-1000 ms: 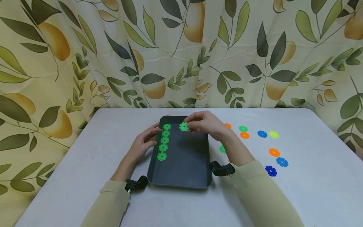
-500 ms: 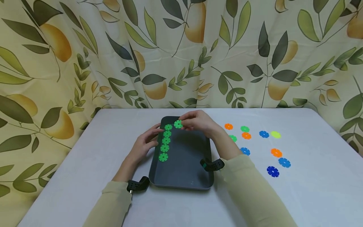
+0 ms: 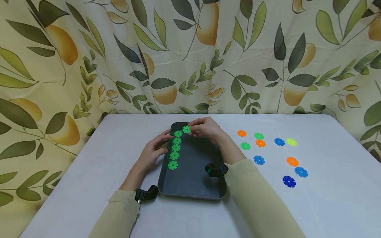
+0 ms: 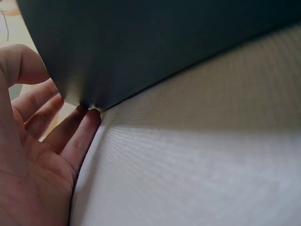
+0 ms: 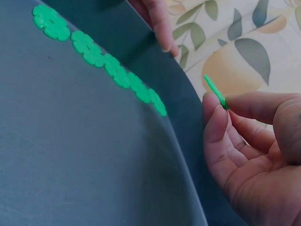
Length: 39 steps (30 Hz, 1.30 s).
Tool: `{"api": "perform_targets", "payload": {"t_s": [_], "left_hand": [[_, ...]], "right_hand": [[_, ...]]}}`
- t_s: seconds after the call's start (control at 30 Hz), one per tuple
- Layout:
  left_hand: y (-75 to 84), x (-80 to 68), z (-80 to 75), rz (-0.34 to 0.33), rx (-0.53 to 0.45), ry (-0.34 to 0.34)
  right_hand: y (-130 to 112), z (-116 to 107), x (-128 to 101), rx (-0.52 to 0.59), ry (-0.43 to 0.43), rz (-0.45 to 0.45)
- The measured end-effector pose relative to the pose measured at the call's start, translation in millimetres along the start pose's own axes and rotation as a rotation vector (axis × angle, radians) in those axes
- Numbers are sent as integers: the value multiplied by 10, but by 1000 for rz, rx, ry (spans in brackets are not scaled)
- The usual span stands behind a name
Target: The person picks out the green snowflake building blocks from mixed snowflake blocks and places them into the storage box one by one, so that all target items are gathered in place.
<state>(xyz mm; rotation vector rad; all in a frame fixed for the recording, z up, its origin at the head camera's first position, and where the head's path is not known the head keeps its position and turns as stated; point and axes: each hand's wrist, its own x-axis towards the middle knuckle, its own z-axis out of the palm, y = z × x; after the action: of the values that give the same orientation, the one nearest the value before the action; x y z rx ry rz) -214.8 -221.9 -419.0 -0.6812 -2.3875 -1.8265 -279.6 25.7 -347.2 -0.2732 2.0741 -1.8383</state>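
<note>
A green disc (image 3: 186,129) is being pinched edge-on in the right hand (image 3: 205,129) above the tray's (image 3: 193,185) far-left corner, beside the green row (image 3: 175,148), seemingly for alignment. The tray's left rim is being steadied by the left hand's (image 3: 154,150) relaxed, straight fingers (image 4: 77,136).

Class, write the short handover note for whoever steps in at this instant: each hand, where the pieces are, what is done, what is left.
Right hand: pinches a green disc above the far end of the tray.
Left hand: open, fingers against the tray's left wall.
Done: five green discs lie in a line along the tray's left side.
Left: the held disc is not yet down; two green discs, plus orange, blue and yellow ones, lie on the table to the right.
</note>
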Motion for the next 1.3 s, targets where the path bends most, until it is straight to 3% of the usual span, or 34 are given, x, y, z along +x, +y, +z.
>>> {"api": "perform_targets", "payload": {"t_s": [0.8, 1.3], "left_hand": [[-11, 5, 15, 32, 47, -24], [13, 1, 23, 6, 70, -11]], "right_hand": [[195, 53, 106, 25, 41, 69], [250, 42, 122, 44, 73, 73]]}}
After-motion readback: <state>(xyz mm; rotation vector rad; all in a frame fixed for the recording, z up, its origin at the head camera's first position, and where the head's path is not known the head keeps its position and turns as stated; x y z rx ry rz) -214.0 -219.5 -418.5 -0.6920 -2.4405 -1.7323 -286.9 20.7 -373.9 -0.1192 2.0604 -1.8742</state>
